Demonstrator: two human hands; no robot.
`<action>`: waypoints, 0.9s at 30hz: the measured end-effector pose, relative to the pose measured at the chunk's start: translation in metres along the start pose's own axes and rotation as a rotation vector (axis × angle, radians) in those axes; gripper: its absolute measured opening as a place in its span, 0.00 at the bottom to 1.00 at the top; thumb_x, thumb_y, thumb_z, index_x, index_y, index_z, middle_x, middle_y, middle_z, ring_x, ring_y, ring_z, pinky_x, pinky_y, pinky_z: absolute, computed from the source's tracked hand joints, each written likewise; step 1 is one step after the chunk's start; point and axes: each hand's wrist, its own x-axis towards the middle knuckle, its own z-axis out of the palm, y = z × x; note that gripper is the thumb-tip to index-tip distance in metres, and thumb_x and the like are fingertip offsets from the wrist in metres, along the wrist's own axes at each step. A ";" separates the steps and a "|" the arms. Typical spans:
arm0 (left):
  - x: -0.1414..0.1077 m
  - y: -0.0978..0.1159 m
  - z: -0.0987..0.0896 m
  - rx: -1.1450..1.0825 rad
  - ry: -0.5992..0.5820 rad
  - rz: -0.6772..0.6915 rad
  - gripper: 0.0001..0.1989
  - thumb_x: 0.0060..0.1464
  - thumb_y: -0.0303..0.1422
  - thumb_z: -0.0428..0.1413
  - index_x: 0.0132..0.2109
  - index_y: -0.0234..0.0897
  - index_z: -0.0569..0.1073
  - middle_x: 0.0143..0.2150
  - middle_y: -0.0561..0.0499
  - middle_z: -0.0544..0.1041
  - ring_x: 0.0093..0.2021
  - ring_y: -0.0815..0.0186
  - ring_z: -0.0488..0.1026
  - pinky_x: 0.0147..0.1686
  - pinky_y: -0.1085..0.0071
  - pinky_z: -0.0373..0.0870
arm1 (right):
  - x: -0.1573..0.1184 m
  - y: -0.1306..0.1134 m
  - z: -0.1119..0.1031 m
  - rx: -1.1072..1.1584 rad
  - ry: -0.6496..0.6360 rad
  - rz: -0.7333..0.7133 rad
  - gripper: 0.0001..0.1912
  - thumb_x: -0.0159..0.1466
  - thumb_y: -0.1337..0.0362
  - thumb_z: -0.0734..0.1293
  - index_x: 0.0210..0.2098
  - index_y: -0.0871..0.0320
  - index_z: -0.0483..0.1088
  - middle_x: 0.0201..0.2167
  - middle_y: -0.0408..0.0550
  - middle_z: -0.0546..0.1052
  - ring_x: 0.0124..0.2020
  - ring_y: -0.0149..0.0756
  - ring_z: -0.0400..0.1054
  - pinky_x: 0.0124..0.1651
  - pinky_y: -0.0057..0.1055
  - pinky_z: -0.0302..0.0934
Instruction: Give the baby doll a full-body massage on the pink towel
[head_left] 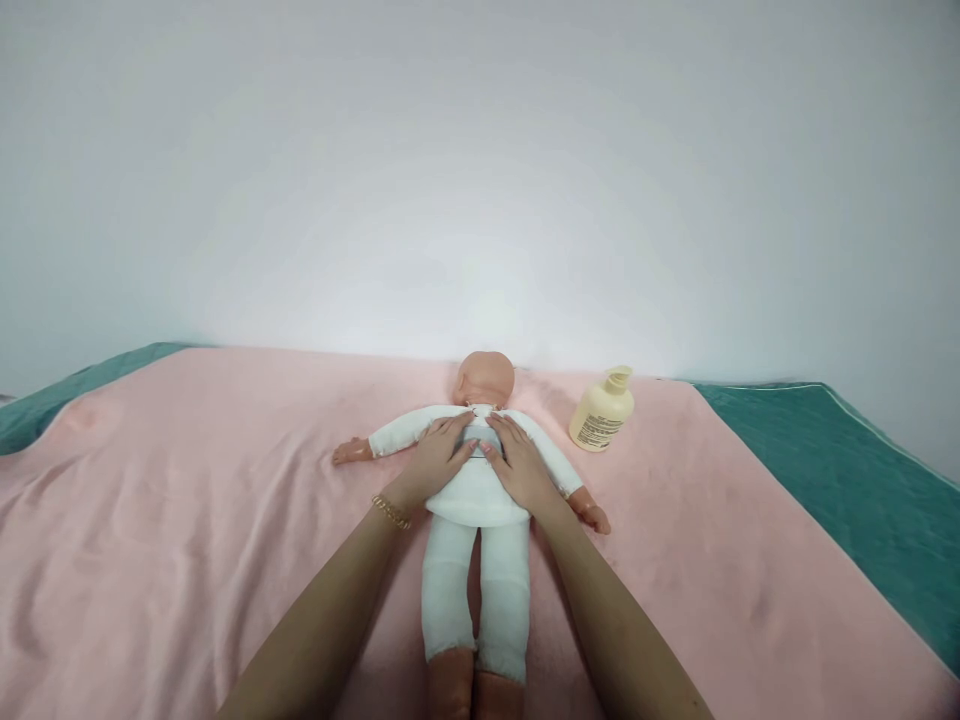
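A baby doll (480, 497) with a white cloth body lies face down, its head toward the wall and its arms spread. On the left of its upper back rests my left hand (439, 455), fingers stretched out flat. My right hand (521, 462) lies the same way on the right side, palm down. Both thumbs point inward over a grey patch (481, 440) on the doll's back, partly covered by my hands. Neither hand grips anything. A beaded bracelet (391, 512) circles my left wrist.
A pale yellow pump bottle (602, 410) stands right of the doll's head, beyond its right-side arm. Under everything spreads a pink blanket (225, 520), wrinkled at left, over a green cover (847, 470) showing at both sides. A plain white wall (480, 180) rises behind.
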 end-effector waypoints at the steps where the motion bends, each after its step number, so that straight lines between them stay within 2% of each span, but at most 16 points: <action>1: 0.000 -0.001 0.000 -0.004 -0.001 0.000 0.23 0.63 0.38 0.46 0.62 0.35 0.63 0.61 0.42 0.69 0.61 0.55 0.63 0.59 0.54 0.59 | 0.000 0.000 0.000 0.000 -0.001 0.001 0.30 0.70 0.49 0.52 0.62 0.65 0.59 0.64 0.57 0.61 0.67 0.47 0.48 0.68 0.46 0.45; 10: -0.002 0.004 -0.002 -0.036 0.036 0.003 0.22 0.63 0.37 0.47 0.61 0.35 0.63 0.60 0.41 0.70 0.60 0.55 0.63 0.59 0.53 0.60 | -0.004 -0.004 -0.005 0.043 0.011 -0.020 0.28 0.70 0.51 0.53 0.63 0.60 0.58 0.65 0.56 0.59 0.67 0.45 0.48 0.67 0.48 0.46; 13: -0.003 0.009 -0.011 -0.067 0.077 0.021 0.22 0.62 0.37 0.48 0.61 0.36 0.63 0.60 0.43 0.69 0.61 0.56 0.63 0.59 0.54 0.60 | -0.007 -0.010 -0.017 0.056 0.004 -0.025 0.27 0.70 0.52 0.55 0.62 0.60 0.59 0.65 0.56 0.58 0.67 0.45 0.49 0.67 0.47 0.47; 16: -0.005 0.019 -0.030 -0.108 0.079 0.040 0.20 0.62 0.37 0.49 0.59 0.38 0.65 0.59 0.45 0.71 0.59 0.57 0.65 0.59 0.57 0.61 | -0.011 -0.021 -0.039 0.051 -0.009 -0.002 0.21 0.69 0.56 0.57 0.57 0.58 0.65 0.64 0.55 0.60 0.64 0.45 0.53 0.63 0.45 0.54; 19: -0.010 0.035 -0.056 -0.167 -0.040 0.032 0.16 0.62 0.38 0.49 0.54 0.40 0.71 0.53 0.47 0.75 0.54 0.59 0.70 0.54 0.61 0.66 | -0.018 -0.037 -0.064 0.052 -0.059 0.018 0.16 0.69 0.60 0.57 0.50 0.54 0.71 0.57 0.52 0.67 0.57 0.44 0.62 0.57 0.42 0.60; 22: -0.016 0.053 -0.079 -0.167 -0.275 0.045 0.13 0.63 0.39 0.49 0.46 0.42 0.76 0.45 0.52 0.79 0.45 0.62 0.74 0.46 0.66 0.68 | -0.027 -0.053 -0.084 0.078 -0.237 0.006 0.14 0.69 0.61 0.57 0.42 0.53 0.75 0.45 0.49 0.72 0.46 0.40 0.67 0.48 0.37 0.63; 25: -0.020 0.066 -0.089 -0.153 -0.498 0.127 0.14 0.63 0.37 0.48 0.41 0.40 0.78 0.39 0.52 0.80 0.39 0.63 0.75 0.40 0.68 0.69 | -0.036 -0.063 -0.092 0.092 -0.413 -0.004 0.15 0.70 0.60 0.58 0.36 0.52 0.76 0.38 0.46 0.73 0.41 0.37 0.67 0.42 0.33 0.61; 27: -0.022 0.068 -0.087 -0.135 -0.527 0.157 0.13 0.62 0.36 0.50 0.38 0.39 0.78 0.36 0.52 0.80 0.36 0.64 0.75 0.36 0.71 0.69 | -0.040 -0.064 -0.091 0.091 -0.483 -0.008 0.14 0.69 0.60 0.60 0.33 0.53 0.76 0.35 0.45 0.72 0.37 0.36 0.66 0.40 0.32 0.60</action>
